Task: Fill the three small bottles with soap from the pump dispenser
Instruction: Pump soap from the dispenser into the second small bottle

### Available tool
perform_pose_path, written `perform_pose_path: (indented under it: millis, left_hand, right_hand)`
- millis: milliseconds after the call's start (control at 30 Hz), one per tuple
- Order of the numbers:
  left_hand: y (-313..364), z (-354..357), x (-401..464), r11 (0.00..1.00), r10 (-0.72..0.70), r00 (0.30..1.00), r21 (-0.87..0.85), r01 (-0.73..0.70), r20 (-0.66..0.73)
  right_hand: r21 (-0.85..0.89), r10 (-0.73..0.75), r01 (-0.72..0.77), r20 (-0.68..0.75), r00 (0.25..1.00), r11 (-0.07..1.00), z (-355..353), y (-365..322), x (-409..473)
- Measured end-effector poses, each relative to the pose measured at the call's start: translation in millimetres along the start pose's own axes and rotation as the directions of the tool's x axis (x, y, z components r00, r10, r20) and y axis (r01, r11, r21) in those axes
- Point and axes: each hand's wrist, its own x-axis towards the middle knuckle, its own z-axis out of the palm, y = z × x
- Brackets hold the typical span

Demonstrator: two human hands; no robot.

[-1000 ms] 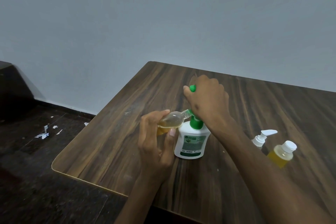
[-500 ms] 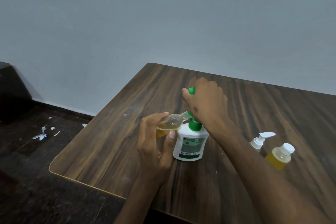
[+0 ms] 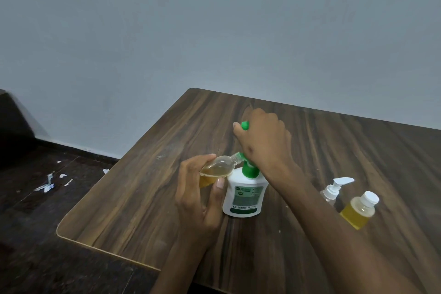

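Soap pumped into a tilted small bottle at mid-counter.

Left hand [image 3: 198, 200] wrapped round the clear bottle [image 3: 216, 169], partly filled with amber soap, mouth at the green spout. Right hand [image 3: 262, 141] curled over the pump head of the white pump dispenser [image 3: 245, 196], upright on the counter [image 3: 143, 198]. At 3 o'clock of the dispenser, well apart: a white-pump bottle [image 3: 334, 190] and a capped yellow bottle [image 3: 360, 210].

The right hand [image 3: 262, 141] covers most of the green pump head [image 3: 245, 125]; the dispenser's label [image 3: 245, 199] is too blurred to read.
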Motion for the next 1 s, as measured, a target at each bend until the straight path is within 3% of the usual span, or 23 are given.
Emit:
perform_pose_path:
  millis: [1000]
  left_hand:
    - [-4.6, 1.1, 0.1, 1.000, 0.001, 1.000, 0.002, -0.001, 0.025]
  right_hand:
    - [0.024, -0.007, 0.008, -0.044, 0.999, 1.000, 2.7, 1.1, 2.6]
